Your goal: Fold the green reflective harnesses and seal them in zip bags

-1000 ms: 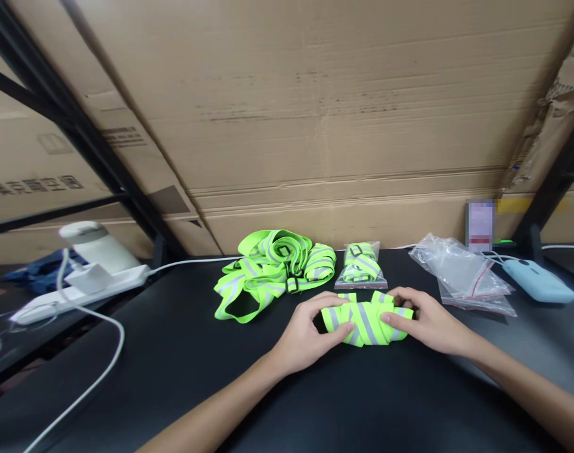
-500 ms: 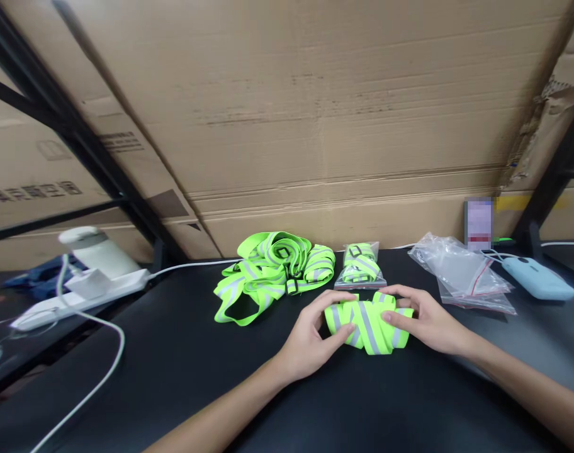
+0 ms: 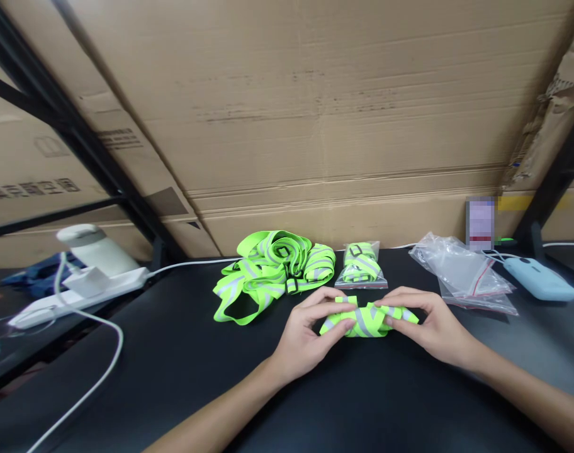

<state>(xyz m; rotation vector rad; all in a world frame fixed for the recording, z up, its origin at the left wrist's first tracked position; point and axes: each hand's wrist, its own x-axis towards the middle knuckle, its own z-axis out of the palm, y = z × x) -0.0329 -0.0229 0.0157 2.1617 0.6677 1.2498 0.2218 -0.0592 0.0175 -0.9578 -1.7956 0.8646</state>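
My left hand (image 3: 310, 333) and my right hand (image 3: 431, 324) pinch the two ends of a folded neon-green reflective strap (image 3: 368, 322) with silver stripes, thumbs at the near side and fingers over the far side. The strap is bundled into a narrow roll just above the black table. Behind my left hand lies a loose heap of similar reflective straps (image 3: 253, 283) with black buckles. Directly beyond the bundle is a clear zip bag (image 3: 361, 263) with a folded strap inside.
Clear empty zip bags (image 3: 466, 267) lie at the right, next to a light-blue device (image 3: 540, 279) and an upright phone-like object (image 3: 480, 223). At the left are a white power strip (image 3: 79, 296), a white bottle (image 3: 102, 251) and a cable (image 3: 119, 340). Cardboard (image 3: 315, 126) stands behind.
The strap bundle has gone from a wide, flat shape to a narrower roll, its near edge folded up. Both hands stay at its ends, fingers closer in.
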